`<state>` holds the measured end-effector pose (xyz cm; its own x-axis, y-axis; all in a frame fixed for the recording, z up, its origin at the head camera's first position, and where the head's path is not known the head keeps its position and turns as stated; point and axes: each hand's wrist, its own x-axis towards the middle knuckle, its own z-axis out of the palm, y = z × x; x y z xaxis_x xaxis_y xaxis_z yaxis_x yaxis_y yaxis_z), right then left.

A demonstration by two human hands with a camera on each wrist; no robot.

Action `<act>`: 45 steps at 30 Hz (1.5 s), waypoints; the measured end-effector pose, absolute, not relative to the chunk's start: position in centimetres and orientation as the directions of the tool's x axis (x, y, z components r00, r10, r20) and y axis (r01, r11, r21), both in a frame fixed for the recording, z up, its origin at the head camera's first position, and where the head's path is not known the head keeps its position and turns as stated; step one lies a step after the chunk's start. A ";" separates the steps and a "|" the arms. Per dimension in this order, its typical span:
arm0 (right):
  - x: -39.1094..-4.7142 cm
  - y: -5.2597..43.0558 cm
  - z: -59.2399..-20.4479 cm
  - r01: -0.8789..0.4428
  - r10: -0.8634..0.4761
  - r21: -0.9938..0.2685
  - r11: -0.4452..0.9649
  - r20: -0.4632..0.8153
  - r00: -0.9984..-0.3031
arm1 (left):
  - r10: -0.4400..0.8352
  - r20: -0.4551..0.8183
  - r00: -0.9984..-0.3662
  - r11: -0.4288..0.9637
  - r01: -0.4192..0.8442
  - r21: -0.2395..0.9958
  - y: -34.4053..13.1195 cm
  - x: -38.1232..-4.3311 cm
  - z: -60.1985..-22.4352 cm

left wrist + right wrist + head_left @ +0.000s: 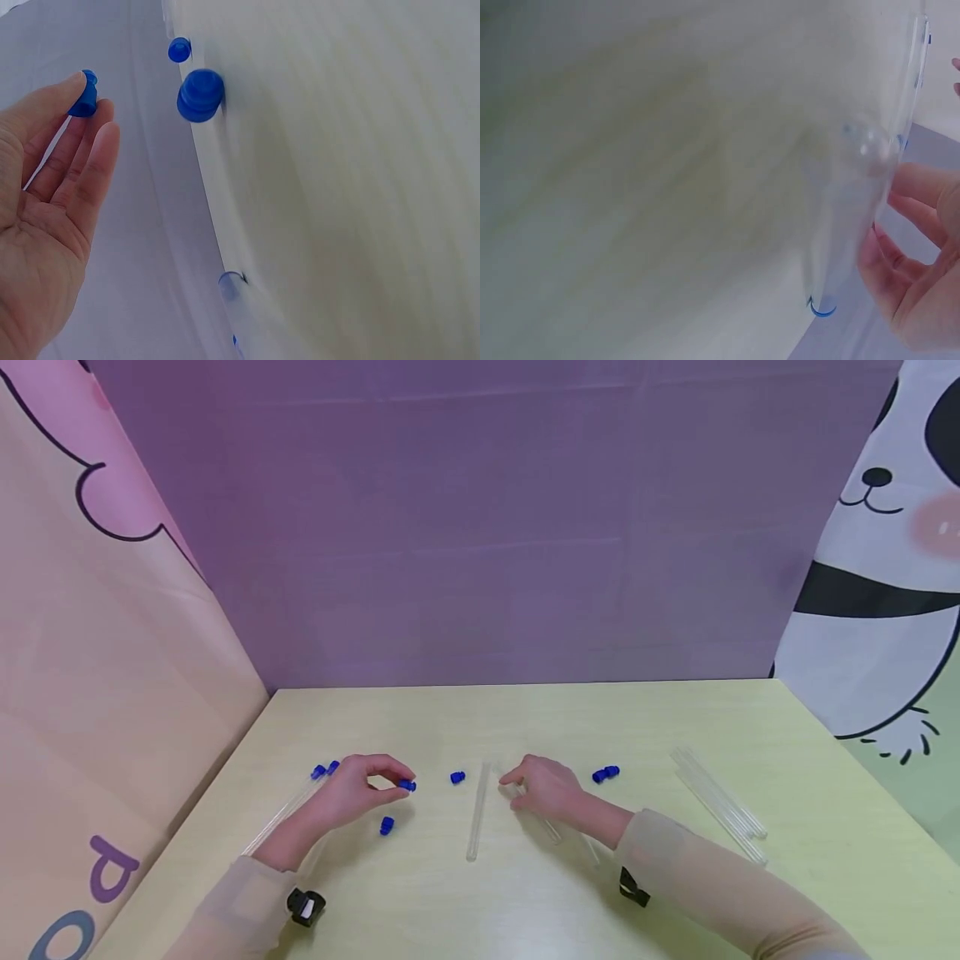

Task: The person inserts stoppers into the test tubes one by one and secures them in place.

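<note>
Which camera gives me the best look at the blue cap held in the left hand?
The left wrist view: the blue cap shows largest there, pinched at the fingertips of the left hand. The head view also shows it, but small; in the right wrist view I can't make it out.

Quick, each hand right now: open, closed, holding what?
Left hand: closed, pinching a blue cap.
Right hand: at a clear tube; grip cannot be told.
</note>
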<state>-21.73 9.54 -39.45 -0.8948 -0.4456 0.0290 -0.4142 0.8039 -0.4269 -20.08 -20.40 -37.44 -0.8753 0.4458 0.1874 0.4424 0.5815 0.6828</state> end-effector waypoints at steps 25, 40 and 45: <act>-20.2 14.3 -34.5 -0.286 -0.240 -0.761 0.582 0.176 -0.955 | 0.362 0.223 -0.905 0.402 0.368 0.838 -16.4 -19.8 -35.4; -18.9 16.9 -32.9 -0.374 -0.313 -0.767 0.521 0.236 -0.920 | 0.366 0.352 -0.862 0.209 0.445 0.871 -13.5 -18.5 -34.0; -18.5 17.4 -32.6 -0.398 -0.338 -0.760 0.514 0.247 -0.908 | 0.384 0.370 -0.846 0.165 0.457 0.874 -12.6 -17.3 -32.6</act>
